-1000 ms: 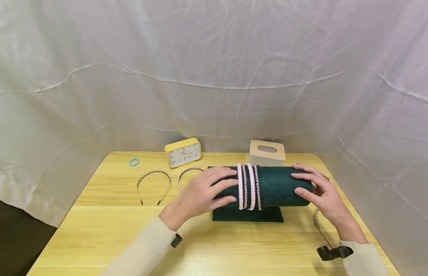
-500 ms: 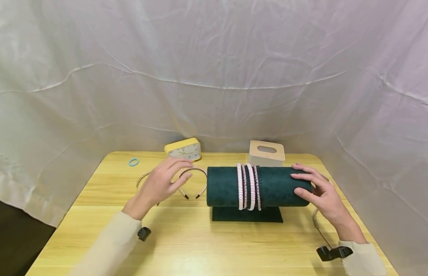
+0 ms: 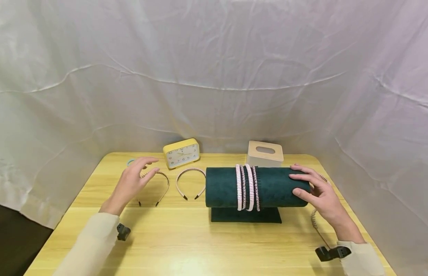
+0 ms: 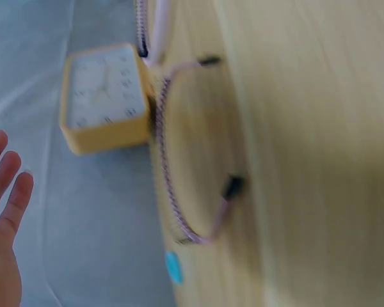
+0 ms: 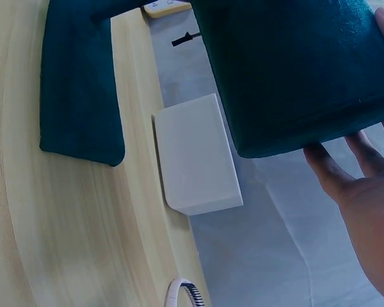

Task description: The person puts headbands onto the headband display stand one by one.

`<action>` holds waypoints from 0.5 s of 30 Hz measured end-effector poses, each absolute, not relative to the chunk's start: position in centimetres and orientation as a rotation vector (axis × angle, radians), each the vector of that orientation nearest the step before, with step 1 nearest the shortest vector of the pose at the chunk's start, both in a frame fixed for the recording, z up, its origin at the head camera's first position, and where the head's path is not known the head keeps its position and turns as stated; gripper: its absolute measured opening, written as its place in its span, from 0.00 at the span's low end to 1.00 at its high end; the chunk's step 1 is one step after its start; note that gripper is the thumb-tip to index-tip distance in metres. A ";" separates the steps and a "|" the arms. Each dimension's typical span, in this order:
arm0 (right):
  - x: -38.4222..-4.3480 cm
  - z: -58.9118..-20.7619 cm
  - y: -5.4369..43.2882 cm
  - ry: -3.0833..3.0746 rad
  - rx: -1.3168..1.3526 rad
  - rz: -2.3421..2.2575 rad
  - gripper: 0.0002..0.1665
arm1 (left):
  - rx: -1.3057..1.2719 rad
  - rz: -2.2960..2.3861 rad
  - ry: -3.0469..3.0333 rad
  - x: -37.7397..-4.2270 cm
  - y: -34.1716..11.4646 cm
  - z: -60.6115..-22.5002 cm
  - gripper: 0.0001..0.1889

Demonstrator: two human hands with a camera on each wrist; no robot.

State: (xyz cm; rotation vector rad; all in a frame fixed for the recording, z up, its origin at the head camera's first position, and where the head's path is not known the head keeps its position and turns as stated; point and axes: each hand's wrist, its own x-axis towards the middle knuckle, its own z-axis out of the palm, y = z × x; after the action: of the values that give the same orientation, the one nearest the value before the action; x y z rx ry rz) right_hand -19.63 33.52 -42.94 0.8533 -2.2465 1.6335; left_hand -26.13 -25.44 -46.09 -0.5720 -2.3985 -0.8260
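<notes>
A dark green velvet roll-shaped display stand stands right of the middle in the head view, with several pink and braided headbands looped round it. My right hand holds the roll's right end, fingers over the top and thumb on the front. In the air at the left is my left hand, fingers parted and nothing in them. It overlaps a thin spiral-wrapped headband with black tips lying on the table. Between that one and the stand lies a second headband.
A yellow alarm clock and a tissue box with a wooden lid stand along the back. Partly behind the left hand shows a light blue ring. Another headband lies under my right forearm. Pale curtain encloses the table.
My left hand has come off the left part of the roll and moved left past the second headband to the far-left one. The right hand has stayed on the roll's end.
</notes>
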 end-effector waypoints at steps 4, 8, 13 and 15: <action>-19.6 -42.9 33.5 -2.256 0.843 1.630 0.27 | -0.493 -0.871 -2.429 -26.4 -27.1 -47.0 0.19; -19.4 -42.6 33.3 -2.286 0.809 1.623 0.27 | -0.426 -0.915 -2.475 -26.5 -28.4 -47.9 0.20; -19.4 -42.7 33.4 -2.281 0.812 1.624 0.27 | -0.330 -0.971 -2.556 -26.5 -29.9 -49.0 0.21; -19.5 -42.8 33.4 -2.271 0.826 1.625 0.27 | -0.291 -0.978 -2.590 -26.5 -30.4 -49.5 0.22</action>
State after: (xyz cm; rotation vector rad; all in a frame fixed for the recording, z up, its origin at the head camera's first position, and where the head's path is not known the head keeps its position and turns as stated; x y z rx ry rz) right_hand -19.48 33.39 -42.77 0.8257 -2.2711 1.6254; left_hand -26.47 -30.42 -49.49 -0.2908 -2.5903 -0.9776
